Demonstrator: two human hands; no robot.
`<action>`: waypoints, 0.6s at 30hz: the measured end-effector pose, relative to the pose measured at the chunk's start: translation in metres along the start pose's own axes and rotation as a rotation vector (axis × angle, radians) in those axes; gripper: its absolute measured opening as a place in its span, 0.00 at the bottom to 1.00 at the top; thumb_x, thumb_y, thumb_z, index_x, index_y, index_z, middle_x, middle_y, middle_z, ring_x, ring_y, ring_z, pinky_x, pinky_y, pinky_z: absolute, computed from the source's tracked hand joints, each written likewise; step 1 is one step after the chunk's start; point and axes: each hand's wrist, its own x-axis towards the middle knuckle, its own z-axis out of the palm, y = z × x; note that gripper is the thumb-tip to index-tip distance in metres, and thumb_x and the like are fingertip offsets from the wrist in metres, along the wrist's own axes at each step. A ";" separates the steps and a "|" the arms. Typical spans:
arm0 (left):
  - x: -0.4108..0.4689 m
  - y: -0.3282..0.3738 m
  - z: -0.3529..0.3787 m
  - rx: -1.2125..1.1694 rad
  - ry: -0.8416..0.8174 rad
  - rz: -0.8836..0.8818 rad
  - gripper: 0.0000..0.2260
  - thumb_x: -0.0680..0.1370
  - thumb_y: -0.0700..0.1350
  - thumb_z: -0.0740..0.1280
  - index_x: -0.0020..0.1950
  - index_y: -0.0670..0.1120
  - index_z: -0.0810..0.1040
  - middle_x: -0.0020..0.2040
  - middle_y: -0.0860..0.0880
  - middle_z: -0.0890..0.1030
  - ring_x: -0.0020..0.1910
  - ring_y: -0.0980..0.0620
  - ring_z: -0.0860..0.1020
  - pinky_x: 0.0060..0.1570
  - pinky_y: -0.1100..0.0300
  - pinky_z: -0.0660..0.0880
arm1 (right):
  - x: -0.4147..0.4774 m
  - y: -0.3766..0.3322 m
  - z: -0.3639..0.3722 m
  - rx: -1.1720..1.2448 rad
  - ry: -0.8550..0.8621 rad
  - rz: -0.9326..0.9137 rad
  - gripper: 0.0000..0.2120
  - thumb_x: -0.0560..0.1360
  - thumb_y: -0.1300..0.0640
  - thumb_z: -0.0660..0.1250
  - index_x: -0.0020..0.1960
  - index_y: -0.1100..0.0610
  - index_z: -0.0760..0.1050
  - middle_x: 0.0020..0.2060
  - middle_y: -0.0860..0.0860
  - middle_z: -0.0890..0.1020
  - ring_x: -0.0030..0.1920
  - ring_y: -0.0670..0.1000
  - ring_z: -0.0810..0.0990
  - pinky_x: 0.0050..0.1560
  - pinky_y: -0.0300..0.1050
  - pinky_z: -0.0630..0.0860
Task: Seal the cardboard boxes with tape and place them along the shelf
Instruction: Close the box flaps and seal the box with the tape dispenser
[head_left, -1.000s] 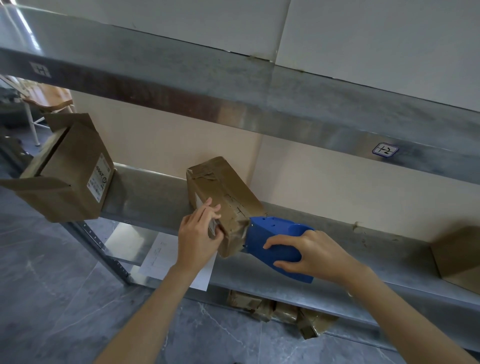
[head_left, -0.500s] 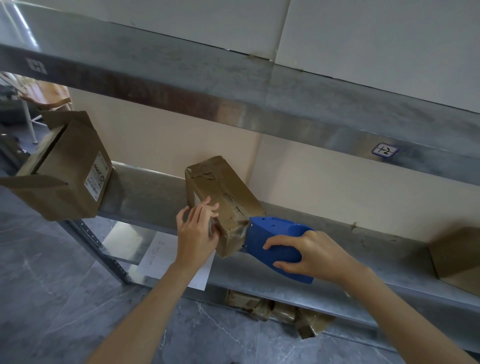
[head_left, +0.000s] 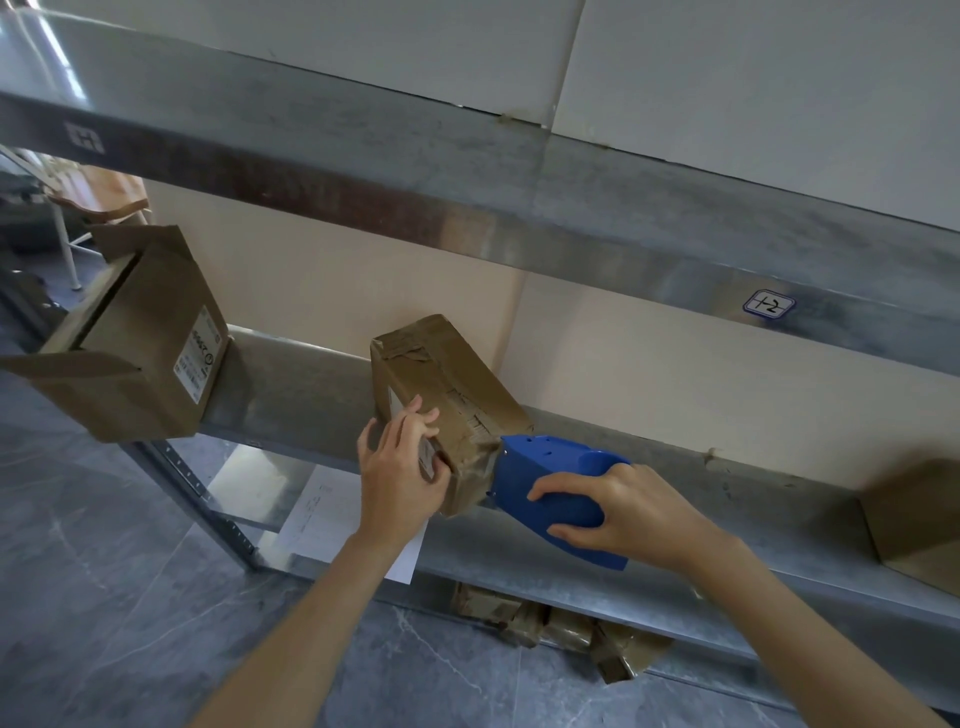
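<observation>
A small brown taped cardboard box (head_left: 441, 384) lies on the grey metal shelf (head_left: 727, 499), long side running back to the wall. My left hand (head_left: 400, 467) holds its near left corner, fingers on the left face and thumb under the front end. My right hand (head_left: 618, 512) grips a blue tape dispenser (head_left: 545, 483), whose nose touches the box's near right end, where brown tape is wrinkled. An open cardboard box (head_left: 140, 343) with flaps spread and a white label sits at the shelf's left end. Part of another brown box (head_left: 919, 525) shows at the right edge.
An upper metal shelf (head_left: 467, 171) runs overhead, with a "1-2" sticker at the right. A white paper sheet (head_left: 332, 514) lies on the lower level. Several crumpled taped packages (head_left: 561, 623) sit on the grey marble floor under the shelf. A chair stands far left.
My left hand's fingers have slid a little along the box's left face and spread. The dispenser and my right hand have stayed at the box's near end.
</observation>
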 end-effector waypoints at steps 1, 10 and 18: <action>-0.002 0.000 0.001 -0.005 -0.029 -0.010 0.17 0.69 0.39 0.74 0.54 0.44 0.73 0.65 0.47 0.77 0.73 0.49 0.69 0.74 0.39 0.58 | 0.000 0.000 0.000 -0.002 0.001 0.000 0.18 0.76 0.39 0.62 0.65 0.34 0.65 0.49 0.40 0.80 0.31 0.38 0.71 0.37 0.26 0.63; 0.007 0.006 -0.001 -0.002 0.037 -0.037 0.11 0.70 0.37 0.74 0.46 0.46 0.75 0.57 0.48 0.82 0.68 0.47 0.75 0.75 0.39 0.57 | -0.001 0.002 0.001 -0.027 0.005 0.000 0.18 0.76 0.39 0.61 0.65 0.34 0.66 0.45 0.41 0.81 0.30 0.42 0.71 0.36 0.28 0.64; 0.012 0.011 0.000 -0.010 0.101 -0.071 0.08 0.71 0.37 0.73 0.43 0.47 0.75 0.51 0.50 0.83 0.59 0.48 0.80 0.72 0.45 0.58 | 0.000 0.002 0.001 -0.019 0.044 -0.002 0.17 0.76 0.41 0.65 0.63 0.35 0.69 0.37 0.39 0.77 0.25 0.36 0.66 0.33 0.26 0.59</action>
